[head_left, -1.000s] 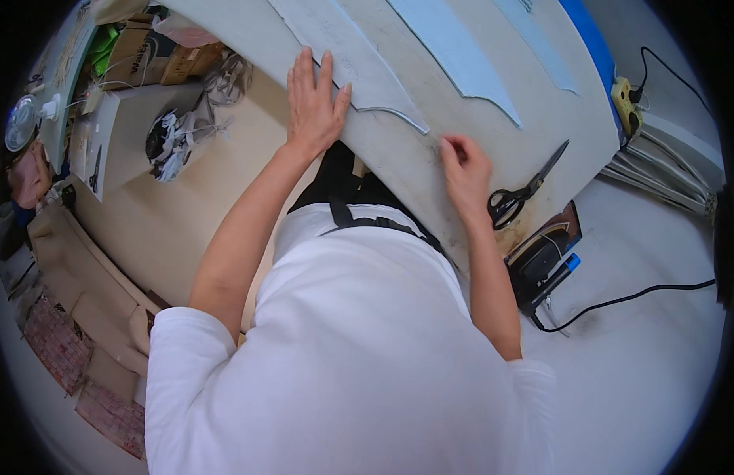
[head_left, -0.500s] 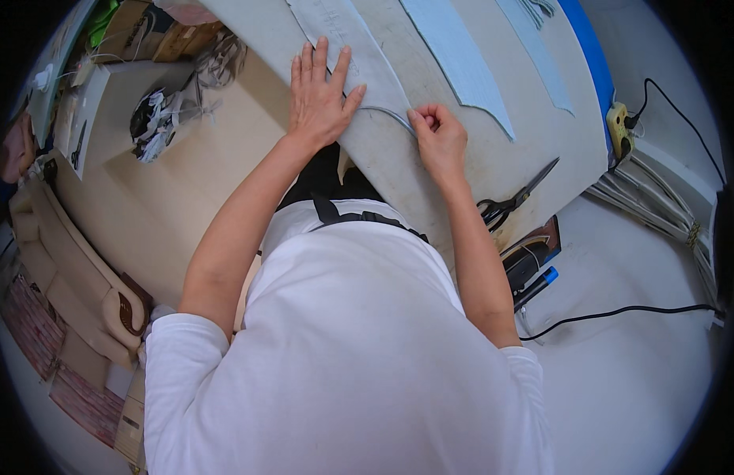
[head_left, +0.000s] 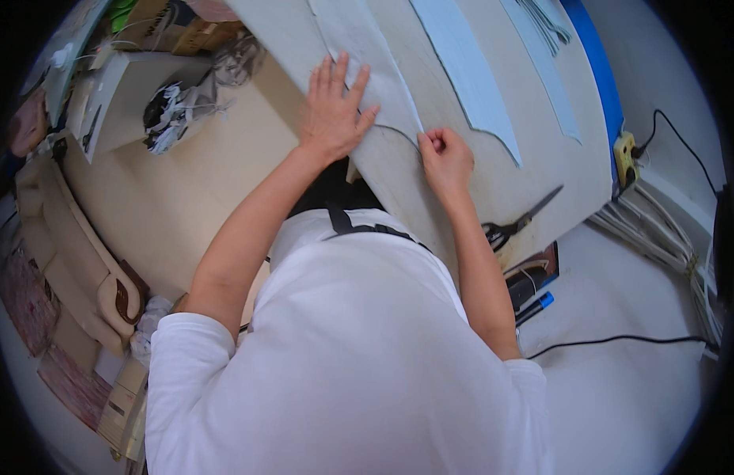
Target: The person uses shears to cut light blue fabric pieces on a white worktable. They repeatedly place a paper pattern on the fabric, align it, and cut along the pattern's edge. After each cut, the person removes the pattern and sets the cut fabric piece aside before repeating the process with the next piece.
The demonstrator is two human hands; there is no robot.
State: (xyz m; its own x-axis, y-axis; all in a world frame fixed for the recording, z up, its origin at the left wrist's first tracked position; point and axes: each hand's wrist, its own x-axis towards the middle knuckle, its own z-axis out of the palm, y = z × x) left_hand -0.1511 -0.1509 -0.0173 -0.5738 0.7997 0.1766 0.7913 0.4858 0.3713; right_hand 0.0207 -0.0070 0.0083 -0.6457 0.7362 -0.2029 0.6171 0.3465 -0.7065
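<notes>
My left hand (head_left: pixel 335 115) lies flat, fingers spread, on a long pale white fabric piece (head_left: pixel 371 63) along the near edge of the table (head_left: pixel 585 186). Just right of it, my right hand (head_left: pixel 446 162) pinches the piece's pointed end between curled fingers. A wide light-blue piece (head_left: pixel 470 79) and a narrower blue strip (head_left: pixel 545 87) lie beyond, with folded blue fabric (head_left: pixel 549 24) at the back. Below my right hand are black scissors (head_left: pixel 509 229), partly behind my forearm.
An iron (head_left: pixel 533 277) stands at the table's right corner, with cables nearby and a power strip (head_left: pixel 626 158) on the right edge. On the left are a beige sofa (head_left: pixel 78 261), a bin of scraps (head_left: pixel 169 115), cardboard boxes (head_left: pixel 177 28) and part of another person (head_left: pixel 26 123) at the rim.
My right hand has moved up and left from the bare table to grip the piece's tip. My left hand stays flat on the piece. The view has shifted slightly.
</notes>
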